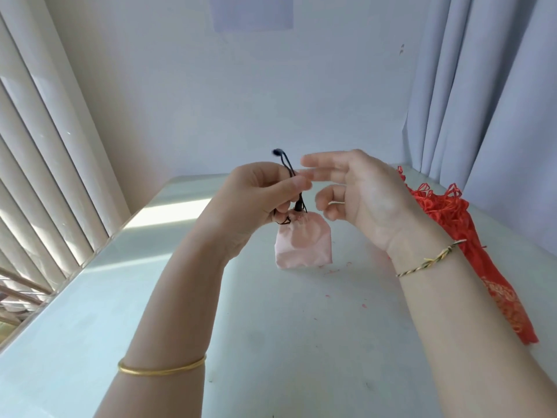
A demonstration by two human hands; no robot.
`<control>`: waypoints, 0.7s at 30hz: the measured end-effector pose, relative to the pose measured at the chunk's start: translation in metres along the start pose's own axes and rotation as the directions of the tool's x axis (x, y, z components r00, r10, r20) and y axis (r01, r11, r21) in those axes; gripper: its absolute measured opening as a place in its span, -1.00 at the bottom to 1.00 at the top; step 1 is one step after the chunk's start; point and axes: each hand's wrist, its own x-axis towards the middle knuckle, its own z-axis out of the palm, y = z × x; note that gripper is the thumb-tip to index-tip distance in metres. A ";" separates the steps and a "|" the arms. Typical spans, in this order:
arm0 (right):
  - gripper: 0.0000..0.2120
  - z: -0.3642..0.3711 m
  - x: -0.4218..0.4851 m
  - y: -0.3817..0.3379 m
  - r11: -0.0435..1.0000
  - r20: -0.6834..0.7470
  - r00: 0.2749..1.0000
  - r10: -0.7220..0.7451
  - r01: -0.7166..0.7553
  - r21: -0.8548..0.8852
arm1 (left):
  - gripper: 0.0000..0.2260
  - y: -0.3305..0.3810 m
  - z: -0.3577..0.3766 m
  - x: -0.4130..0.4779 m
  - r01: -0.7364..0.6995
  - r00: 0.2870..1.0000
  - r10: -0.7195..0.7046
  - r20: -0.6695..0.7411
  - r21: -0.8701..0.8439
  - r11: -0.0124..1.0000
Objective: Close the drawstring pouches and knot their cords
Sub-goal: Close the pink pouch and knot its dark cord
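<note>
A small pink drawstring pouch (303, 244) hangs above the table, its mouth gathered tight at the top. Its dark cord (287, 164) rises from the gathered mouth and sticks up past my fingers, ending in a small dark bead. My left hand (265, 191) pinches the cord between thumb and fingers just above the pouch. My right hand (358, 194) hovers beside it on the right, palm toward me. Its upper fingers reach out toward the cord near my left thumb and its lower fingers are loosely curled. The right hand grips nothing that I can see.
A heap of red pouches with red cords (452, 224) lies on the pale table (271, 327) at the right, under my right forearm. White curtains (482, 101) hang at the right, vertical blinds (45, 176) along the left edge, a white wall behind.
</note>
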 end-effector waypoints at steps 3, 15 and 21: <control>-0.73 0.000 0.000 0.006 0.997 0.134 0.990 0.036 -0.025 -0.079 | -0.84 0.002 -0.002 -0.001 -0.020 1.000 0.021 0.021 -0.058 0.998; -0.84 0.004 0.000 0.014 0.998 0.123 0.991 0.055 -0.050 -0.045 | -0.90 0.002 -0.004 -0.002 -0.039 0.998 0.032 -0.060 -0.117 0.992; -0.88 -0.003 -0.001 0.008 0.947 0.098 0.984 -0.151 0.172 -0.273 | -0.90 0.000 -0.006 0.000 -0.002 0.993 -0.028 -0.118 -0.250 0.968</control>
